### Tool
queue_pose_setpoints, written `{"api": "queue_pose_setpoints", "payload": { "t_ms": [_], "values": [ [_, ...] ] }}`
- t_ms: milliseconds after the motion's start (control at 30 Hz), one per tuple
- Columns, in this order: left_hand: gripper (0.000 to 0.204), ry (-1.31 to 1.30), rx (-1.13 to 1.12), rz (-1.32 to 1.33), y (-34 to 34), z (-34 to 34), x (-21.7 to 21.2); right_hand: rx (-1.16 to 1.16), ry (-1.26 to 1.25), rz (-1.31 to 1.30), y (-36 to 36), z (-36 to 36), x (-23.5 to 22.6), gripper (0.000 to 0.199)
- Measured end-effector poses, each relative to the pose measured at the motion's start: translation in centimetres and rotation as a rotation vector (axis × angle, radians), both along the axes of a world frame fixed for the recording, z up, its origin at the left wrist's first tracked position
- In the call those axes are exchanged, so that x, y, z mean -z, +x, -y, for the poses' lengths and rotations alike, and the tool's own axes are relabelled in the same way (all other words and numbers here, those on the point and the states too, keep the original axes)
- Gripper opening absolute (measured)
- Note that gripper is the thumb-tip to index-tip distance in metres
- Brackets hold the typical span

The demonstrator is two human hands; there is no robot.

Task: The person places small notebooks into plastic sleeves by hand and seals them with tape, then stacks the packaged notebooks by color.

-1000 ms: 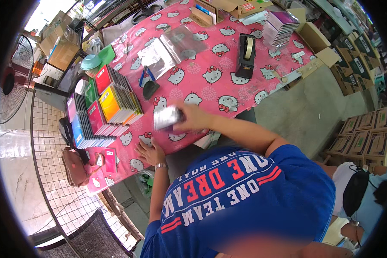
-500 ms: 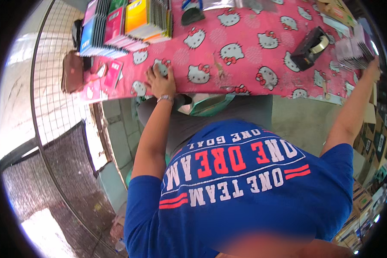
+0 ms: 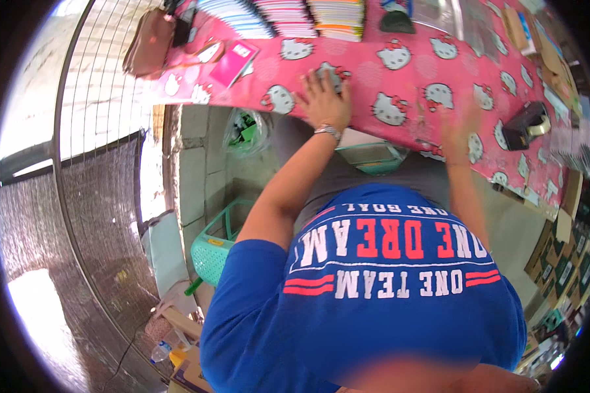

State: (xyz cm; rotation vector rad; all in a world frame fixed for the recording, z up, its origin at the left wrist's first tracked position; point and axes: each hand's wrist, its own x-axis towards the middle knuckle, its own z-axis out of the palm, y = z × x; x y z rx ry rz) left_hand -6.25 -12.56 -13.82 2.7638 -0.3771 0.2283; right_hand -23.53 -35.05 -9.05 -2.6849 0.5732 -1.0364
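Observation:
My left hand (image 3: 326, 103), with a metal-banded watch at its wrist, lies flat with fingers spread on the pink cat-print tablecloth (image 3: 367, 78). Over the cloth's near edge, right of the middle, my right hand (image 3: 462, 128) is smeared by motion. Its fingers cannot be made out, and no object shows in it. Left of my left hand rests a small pink notebook (image 3: 234, 64). Beyond it stand blue-edged notebooks (image 3: 237, 16), pink-edged notebooks (image 3: 287, 18) and yellow-orange notebooks (image 3: 337, 19) in stacks. To the right is a black tape dispenser (image 3: 521, 128), beside a pile of spiral notebooks (image 3: 572, 145).
A brown pouch (image 3: 151, 42) sits at the table's left end. Clear plastic sheets (image 3: 449, 18) and a dark green object (image 3: 397, 21) lie at the back. Below are a green plastic stool (image 3: 213, 252) and a plastic bag (image 3: 246, 133). Cardboard boxes (image 3: 564, 255) stand at right.
My right hand has left the spiral notebooks at the far right and come in toward the middle. My left hand still lies flat on the cloth. The whole view has shifted.

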Motion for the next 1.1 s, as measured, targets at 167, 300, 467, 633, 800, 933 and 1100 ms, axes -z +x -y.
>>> {"api": "queue_pose_setpoints", "payload": {
  "t_ms": [167, 300, 467, 633, 800, 933, 1100],
  "values": [
    [0.07, -0.118, 0.057, -0.053, -0.1, -0.7, -0.6, -0.232, 0.01, -0.303, 5.4, -6.6, 3.3, 0.056],
    [0.076, -0.159, 0.121, -0.086, 0.0, -1.5, -1.4, -0.232, 0.062, -0.263, 5.0, -6.5, 4.0, 0.051],
    [0.077, -0.134, 0.169, -0.088, 0.0, -1.8, -1.7, -0.228, 0.052, -0.22, 5.2, -6.8, 4.2, 0.048],
    [0.075, -0.113, 0.218, -0.03, 0.1, -2.3, -1.5, -0.192, -0.076, -0.262, 5.1, -7.5, 4.2, 0.045],
    [0.069, -0.139, 0.201, 0.003, -0.1, -2.4, -1.2, -0.179, -0.089, -0.315, 5.5, -7.7, 4.2, 0.045],
    [0.065, -0.149, 0.187, 0.042, -0.3, -1.9, -1.2, -0.189, -0.061, -0.352, 5.0, -7.5, 4.2, 0.047],
    [0.062, -0.164, 0.176, 0.071, -0.2, -2.1, -0.8, -0.2, -0.082, -0.374, 5.3, -7.3, 4.3, 0.048]
  ]
}}
